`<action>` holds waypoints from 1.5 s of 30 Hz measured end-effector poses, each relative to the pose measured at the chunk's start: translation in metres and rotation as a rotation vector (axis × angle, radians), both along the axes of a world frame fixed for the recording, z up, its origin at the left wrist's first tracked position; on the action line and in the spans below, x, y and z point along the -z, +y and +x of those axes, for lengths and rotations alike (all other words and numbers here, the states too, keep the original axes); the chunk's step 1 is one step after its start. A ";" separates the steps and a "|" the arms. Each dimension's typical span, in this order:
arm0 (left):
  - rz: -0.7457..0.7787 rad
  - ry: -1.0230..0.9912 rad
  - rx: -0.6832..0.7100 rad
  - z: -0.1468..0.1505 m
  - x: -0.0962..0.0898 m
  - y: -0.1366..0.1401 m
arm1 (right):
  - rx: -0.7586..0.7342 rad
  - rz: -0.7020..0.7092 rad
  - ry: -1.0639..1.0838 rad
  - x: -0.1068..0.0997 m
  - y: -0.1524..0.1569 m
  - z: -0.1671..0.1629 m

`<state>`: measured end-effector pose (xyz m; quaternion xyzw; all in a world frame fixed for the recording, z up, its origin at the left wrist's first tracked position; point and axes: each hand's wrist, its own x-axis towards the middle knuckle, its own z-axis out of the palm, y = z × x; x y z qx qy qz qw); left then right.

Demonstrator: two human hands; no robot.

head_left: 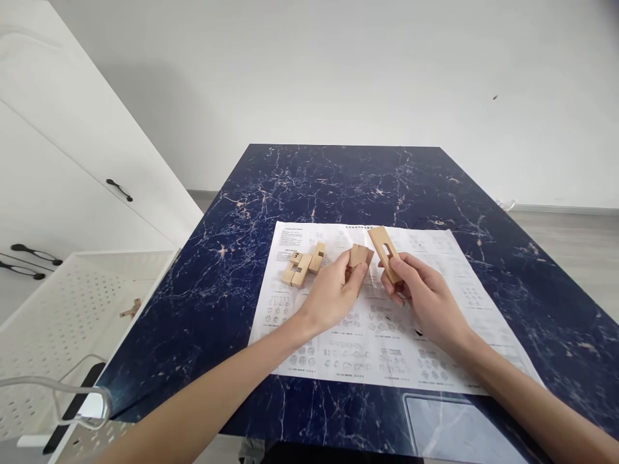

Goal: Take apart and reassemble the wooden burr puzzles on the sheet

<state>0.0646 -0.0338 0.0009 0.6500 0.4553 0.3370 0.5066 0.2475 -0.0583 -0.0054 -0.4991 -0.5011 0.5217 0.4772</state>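
Observation:
My left hand (333, 287) is closed around light wooden puzzle pieces (360, 256), held just above the sheet; its fingers hide part of them. In my right hand (418, 287) is a long wooden puzzle piece (382, 248) with a slot cut through it, tilted up and to the left. A small gap separates the wood in the two hands. Left of my left hand, several notched wooden blocks (300, 270) lie on the paper, one marked with a 3. Beneath everything is a printed instruction sheet (271, 322) with rows of small diagrams.
The dark blue marble-patterned table (333, 187) reaches back toward a white wall. White cabinets (91, 161) with black handles stand at left. Below them is a white perforated basket (87, 290) holding a small wooden piece (130, 309). A clear rectangular panel (459, 428) lies at the front edge.

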 end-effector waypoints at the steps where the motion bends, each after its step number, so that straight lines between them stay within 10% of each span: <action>1: 0.060 0.034 0.007 -0.001 0.000 0.000 | 0.002 -0.003 0.002 0.001 0.000 0.000; 9: 0.124 -0.207 -0.070 -0.001 -0.004 0.001 | -0.018 -0.033 0.064 -0.002 0.000 0.001; 20: -0.511 -0.743 0.029 -0.001 -0.008 0.009 | -0.006 -0.001 0.047 0.004 0.004 0.005; 33: -0.458 -0.382 0.455 -0.006 -0.009 0.010 | 0.090 0.089 -0.185 -0.004 -0.001 0.001; 45: -0.429 -0.331 0.327 -0.010 -0.010 0.010 | 0.084 0.204 -0.278 0.000 0.001 0.006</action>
